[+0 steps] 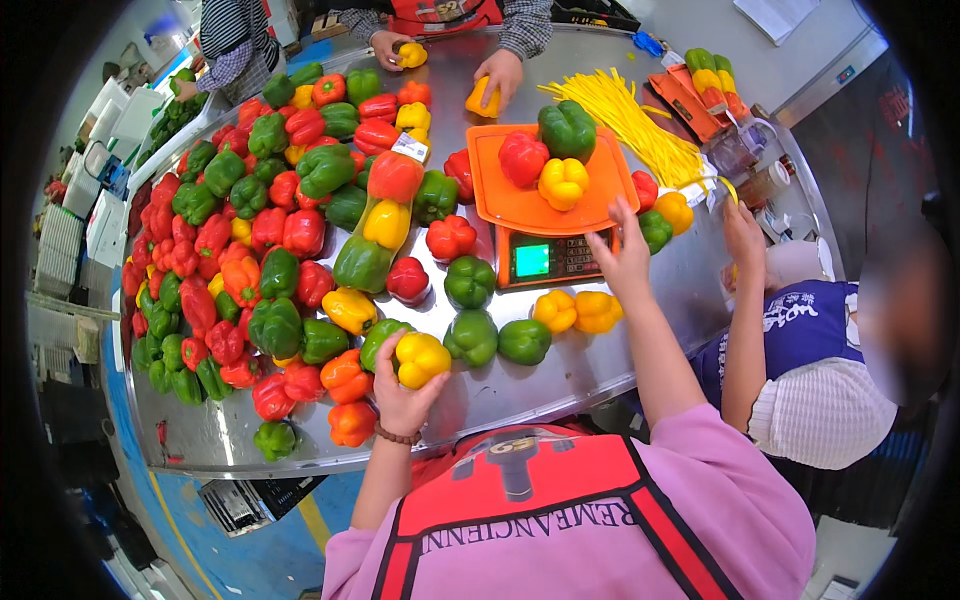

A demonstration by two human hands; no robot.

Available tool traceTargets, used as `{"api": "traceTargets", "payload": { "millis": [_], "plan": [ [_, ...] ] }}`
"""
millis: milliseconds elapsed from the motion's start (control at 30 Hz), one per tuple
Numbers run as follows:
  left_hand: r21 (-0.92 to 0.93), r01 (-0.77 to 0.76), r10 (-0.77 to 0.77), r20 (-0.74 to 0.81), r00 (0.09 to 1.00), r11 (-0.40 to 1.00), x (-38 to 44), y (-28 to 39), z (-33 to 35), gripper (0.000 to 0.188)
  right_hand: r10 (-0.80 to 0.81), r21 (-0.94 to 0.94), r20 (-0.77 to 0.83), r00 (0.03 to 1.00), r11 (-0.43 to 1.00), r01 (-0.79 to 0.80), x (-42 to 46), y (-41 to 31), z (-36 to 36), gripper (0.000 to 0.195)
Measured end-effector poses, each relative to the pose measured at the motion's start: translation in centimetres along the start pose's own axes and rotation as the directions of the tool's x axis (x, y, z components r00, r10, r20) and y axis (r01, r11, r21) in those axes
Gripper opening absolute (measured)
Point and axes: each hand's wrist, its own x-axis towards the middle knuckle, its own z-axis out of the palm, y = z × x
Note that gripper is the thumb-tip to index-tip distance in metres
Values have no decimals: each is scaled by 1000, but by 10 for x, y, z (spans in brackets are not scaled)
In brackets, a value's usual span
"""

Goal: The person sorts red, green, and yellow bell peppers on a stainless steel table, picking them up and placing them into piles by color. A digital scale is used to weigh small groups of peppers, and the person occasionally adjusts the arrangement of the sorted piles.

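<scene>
My left hand [409, 390] is shut on a yellow bell pepper [422, 360] at the near side of the metal table. With its fingers apart, my right hand [626, 251] is just in front of the orange tray [487, 199] of a digital scale [551, 259] and holds nothing. A red bell pepper [523, 159], a green one [568, 131] and a yellow one [563, 184] rest in that tray. Green peppers [471, 337] and two yellow ones [598, 311] lie before the scale. Left of it is a netted or bagged row of red, yellow and green peppers [388, 223].
A large pile of mixed peppers [270, 225] covers the table's left half. Opposite, a co-worker's hands [501, 71] hold yellow peppers. Another co-worker's hand [744, 232] at right holds a yellow strip near a bundle of strips [630, 127]. Jars [765, 184] stand at the right edge.
</scene>
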Motion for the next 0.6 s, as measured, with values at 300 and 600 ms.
{"api": "traceTargets", "payload": {
  "millis": [300, 600],
  "plan": [
    [582, -158, 172, 32, 985, 798, 50, -18, 7, 80, -17, -496, 634, 773, 758, 424, -86, -37, 17, 69],
    [561, -175, 197, 23, 980, 809, 49, -23, 7, 75, -104, -209, 249, 963, 965, 158, -11, -36, -40, 72]
  ]
}}
